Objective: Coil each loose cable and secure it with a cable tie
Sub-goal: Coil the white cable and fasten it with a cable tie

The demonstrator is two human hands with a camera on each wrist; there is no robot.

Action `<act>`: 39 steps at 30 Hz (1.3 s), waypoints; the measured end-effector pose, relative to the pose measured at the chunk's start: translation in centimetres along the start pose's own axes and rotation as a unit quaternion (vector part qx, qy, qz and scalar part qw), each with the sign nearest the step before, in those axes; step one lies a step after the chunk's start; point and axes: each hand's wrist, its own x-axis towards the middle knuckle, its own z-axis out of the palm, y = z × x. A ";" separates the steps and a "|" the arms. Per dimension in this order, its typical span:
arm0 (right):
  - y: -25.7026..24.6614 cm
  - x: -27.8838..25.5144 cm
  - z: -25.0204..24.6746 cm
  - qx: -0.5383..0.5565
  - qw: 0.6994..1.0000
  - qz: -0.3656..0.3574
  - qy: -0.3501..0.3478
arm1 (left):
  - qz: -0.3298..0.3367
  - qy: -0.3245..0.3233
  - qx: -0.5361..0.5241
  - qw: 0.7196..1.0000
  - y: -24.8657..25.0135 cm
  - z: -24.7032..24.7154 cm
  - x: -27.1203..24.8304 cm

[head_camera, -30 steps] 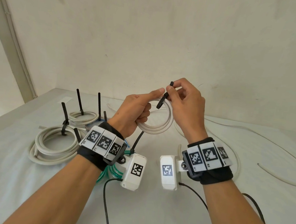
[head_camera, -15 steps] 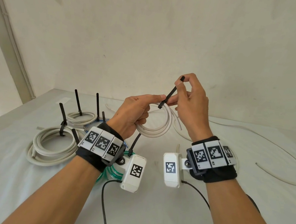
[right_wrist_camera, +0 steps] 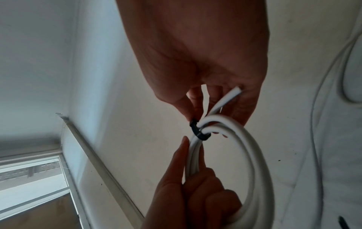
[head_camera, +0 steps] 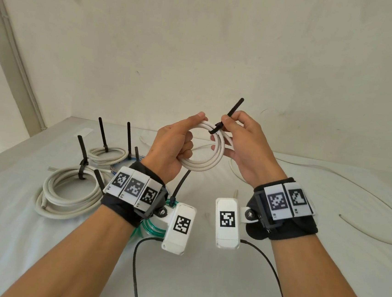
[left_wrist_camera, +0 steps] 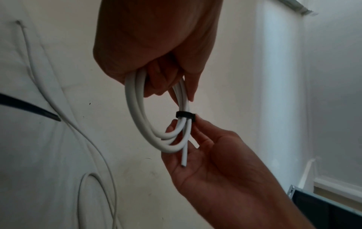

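Observation:
A small white cable coil (head_camera: 209, 161) (left_wrist_camera: 141, 120) (right_wrist_camera: 252, 155) hangs in the air above the table. My left hand (head_camera: 176, 146) grips the coil's left side, thumb lying along its top. A black cable tie (head_camera: 229, 118) (left_wrist_camera: 185, 115) (right_wrist_camera: 197, 131) is wrapped tight round the coil's strands, its free tail sticking up to the right. My right hand (head_camera: 239, 140) pinches the tie at the coil between thumb and forefinger, its other fingers spread behind the loops. One loose cable end (left_wrist_camera: 184, 159) (right_wrist_camera: 233, 94) points into the right palm.
On the white table (head_camera: 201, 280) at the left lie two tied white coils (head_camera: 66, 191) (head_camera: 108, 154) with upright black tie tails. A green coil (head_camera: 151, 228) sits under my left wrist. A long loose white cable (head_camera: 375, 213) curves across the right.
My right hand has pulled the tie's tail further through, so the loop has closed tight on the coil. The tail now sticks out above the fingers. Both hands have risen a little.

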 end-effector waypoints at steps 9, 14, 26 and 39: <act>0.3 0.0 0.3 -0.035 0.999 -0.021 0.012 | -0.050 -0.058 0.009 0.997 0.0 -0.2 0.2; 0.4 0.0 0.2 -0.081 0.996 -0.024 -0.007 | -0.067 -0.092 0.076 0.991 0.9 -0.6 0.3; 0.6 0.0 0.4 -0.152 0.984 -0.090 -0.034 | -0.029 -0.118 0.180 0.976 1.2 -0.2 -0.4; -0.4 -0.1 -0.6 -0.203 0.972 -0.118 0.008 | -0.049 -0.107 0.091 0.989 0.8 0.3 -1.1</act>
